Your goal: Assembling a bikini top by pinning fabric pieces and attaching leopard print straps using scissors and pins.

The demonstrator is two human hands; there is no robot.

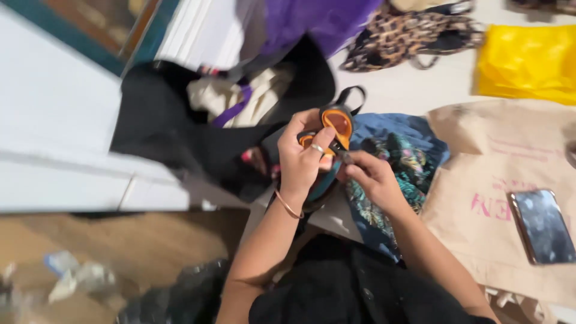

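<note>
Left hand point(303, 157) closes its grip on a pair of orange-handled scissors point(333, 127), held above a blue patterned cloth point(401, 157). Right hand point(371, 176) pinches something small just below the scissors; it cannot be told what. A phone point(543, 226) lies on a beige bag point(504, 162), well apart.

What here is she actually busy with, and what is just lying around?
In hand: orange-handled scissors, gripped by the left hand; right hand at the blades; patterned cloth beneath.

Lying about: phone, beige tote, yellow bag, leopard-print bag, purple cloth, black bag.
</note>
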